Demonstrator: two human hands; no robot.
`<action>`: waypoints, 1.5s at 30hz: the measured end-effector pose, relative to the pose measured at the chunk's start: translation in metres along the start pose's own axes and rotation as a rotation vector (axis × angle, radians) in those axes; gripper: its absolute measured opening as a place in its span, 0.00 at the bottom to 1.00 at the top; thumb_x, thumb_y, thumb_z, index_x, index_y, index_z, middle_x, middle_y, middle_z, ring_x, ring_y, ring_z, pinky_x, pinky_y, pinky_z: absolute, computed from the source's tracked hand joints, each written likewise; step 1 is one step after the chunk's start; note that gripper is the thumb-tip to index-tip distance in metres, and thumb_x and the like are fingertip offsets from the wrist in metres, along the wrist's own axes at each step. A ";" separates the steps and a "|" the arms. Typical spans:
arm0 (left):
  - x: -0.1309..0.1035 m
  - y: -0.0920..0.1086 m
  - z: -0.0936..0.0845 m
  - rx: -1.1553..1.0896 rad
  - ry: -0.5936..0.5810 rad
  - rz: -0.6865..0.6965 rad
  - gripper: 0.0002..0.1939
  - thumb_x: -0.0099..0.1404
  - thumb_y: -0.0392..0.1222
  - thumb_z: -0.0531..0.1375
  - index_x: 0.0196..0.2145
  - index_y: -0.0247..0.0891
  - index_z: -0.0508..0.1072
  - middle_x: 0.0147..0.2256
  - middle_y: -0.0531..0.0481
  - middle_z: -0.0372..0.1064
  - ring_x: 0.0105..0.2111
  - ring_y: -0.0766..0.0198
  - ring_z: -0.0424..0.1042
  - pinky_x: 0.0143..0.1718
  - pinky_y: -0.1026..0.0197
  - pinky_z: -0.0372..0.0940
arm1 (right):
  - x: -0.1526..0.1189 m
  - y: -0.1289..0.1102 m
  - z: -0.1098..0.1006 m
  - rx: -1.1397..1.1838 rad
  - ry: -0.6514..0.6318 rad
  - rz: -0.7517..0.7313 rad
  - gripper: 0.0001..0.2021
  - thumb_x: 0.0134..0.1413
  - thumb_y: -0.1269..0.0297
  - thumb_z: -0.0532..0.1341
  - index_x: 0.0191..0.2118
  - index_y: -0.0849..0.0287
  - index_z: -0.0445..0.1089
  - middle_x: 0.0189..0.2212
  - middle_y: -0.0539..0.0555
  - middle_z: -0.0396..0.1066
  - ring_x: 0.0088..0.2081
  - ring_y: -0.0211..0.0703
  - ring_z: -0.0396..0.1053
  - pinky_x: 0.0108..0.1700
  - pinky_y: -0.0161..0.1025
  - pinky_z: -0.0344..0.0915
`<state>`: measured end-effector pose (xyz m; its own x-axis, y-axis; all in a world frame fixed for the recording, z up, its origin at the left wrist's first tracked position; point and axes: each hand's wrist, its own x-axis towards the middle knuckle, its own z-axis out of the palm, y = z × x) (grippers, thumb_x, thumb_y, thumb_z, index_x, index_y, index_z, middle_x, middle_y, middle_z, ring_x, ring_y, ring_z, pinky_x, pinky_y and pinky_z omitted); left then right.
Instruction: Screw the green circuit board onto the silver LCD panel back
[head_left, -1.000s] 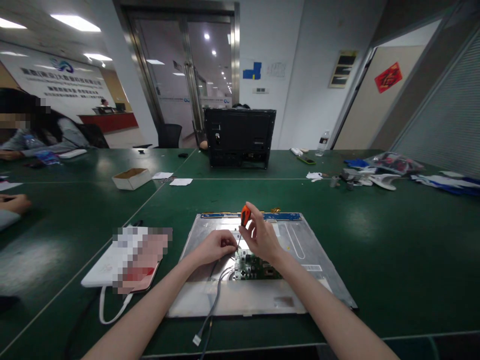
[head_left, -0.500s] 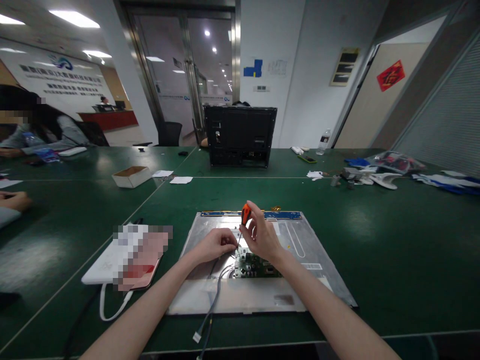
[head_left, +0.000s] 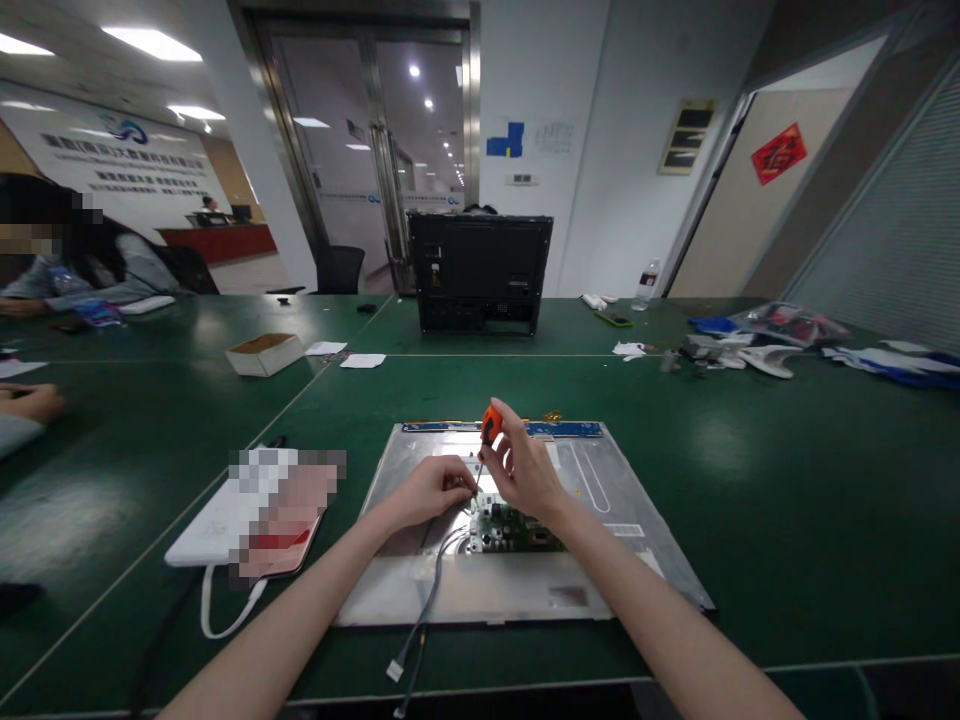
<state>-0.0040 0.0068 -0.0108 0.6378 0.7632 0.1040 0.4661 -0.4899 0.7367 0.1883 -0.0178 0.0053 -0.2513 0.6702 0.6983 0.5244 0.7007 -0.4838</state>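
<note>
A flat metal display panel [head_left: 630, 520] lies on the green table, with a green circuit board [head_left: 502, 530] on its middle. My right hand [head_left: 525, 470] grips an orange and black screwdriver [head_left: 491, 425], held nearly upright. Its thin shaft points down to the board's upper left corner. Close by the tip, my left hand [head_left: 439, 490] has thumb and fingers pinched together; whatever is between them is too small to make out. From the board's left side, grey cables [head_left: 433, 590] run toward the front edge and end in a white connector [head_left: 395, 671].
Left of the panel lie a white power bank [head_left: 199, 540] and a pink phone [head_left: 300, 540], with a white cable. Farther back are an open box [head_left: 264, 355] and a black monitor housing [head_left: 484, 270]. Another person's hand [head_left: 34, 403] rests at the left edge.
The screwdriver's handle has shifted very slightly in my right hand. My left hand, the board and the panel keep their places.
</note>
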 end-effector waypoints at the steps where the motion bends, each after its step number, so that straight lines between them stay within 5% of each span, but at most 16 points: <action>1: 0.000 -0.001 0.000 -0.007 -0.001 -0.005 0.05 0.59 0.36 0.59 0.32 0.37 0.75 0.32 0.51 0.72 0.33 0.64 0.69 0.36 0.63 0.63 | 0.000 0.000 0.000 0.010 -0.006 0.004 0.35 0.56 0.71 0.55 0.65 0.55 0.38 0.30 0.51 0.70 0.22 0.35 0.66 0.22 0.32 0.59; 10: 0.001 0.000 0.000 -0.009 0.004 0.011 0.05 0.58 0.34 0.59 0.31 0.37 0.75 0.32 0.52 0.72 0.33 0.65 0.69 0.36 0.64 0.63 | 0.001 0.000 0.001 -0.019 0.053 -0.002 0.32 0.57 0.67 0.56 0.64 0.55 0.41 0.23 0.45 0.63 0.19 0.35 0.61 0.20 0.32 0.55; 25: 0.000 0.002 0.000 0.035 0.014 0.051 0.05 0.60 0.33 0.58 0.32 0.38 0.75 0.33 0.52 0.72 0.33 0.65 0.69 0.36 0.64 0.63 | 0.000 0.000 0.000 0.016 0.022 -0.012 0.31 0.60 0.70 0.52 0.65 0.55 0.39 0.33 0.52 0.69 0.23 0.36 0.65 0.23 0.34 0.59; 45: -0.002 -0.012 0.010 -0.145 0.033 -0.100 0.05 0.57 0.37 0.60 0.31 0.36 0.75 0.27 0.53 0.72 0.29 0.66 0.69 0.32 0.65 0.62 | 0.001 0.002 0.003 0.017 0.035 0.011 0.31 0.59 0.69 0.55 0.64 0.56 0.41 0.27 0.49 0.69 0.20 0.36 0.64 0.22 0.33 0.58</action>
<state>-0.0047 0.0075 -0.0265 0.5709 0.8197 0.0458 0.4309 -0.3467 0.8331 0.1863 -0.0151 0.0034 -0.2169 0.6693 0.7106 0.5134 0.6973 -0.5002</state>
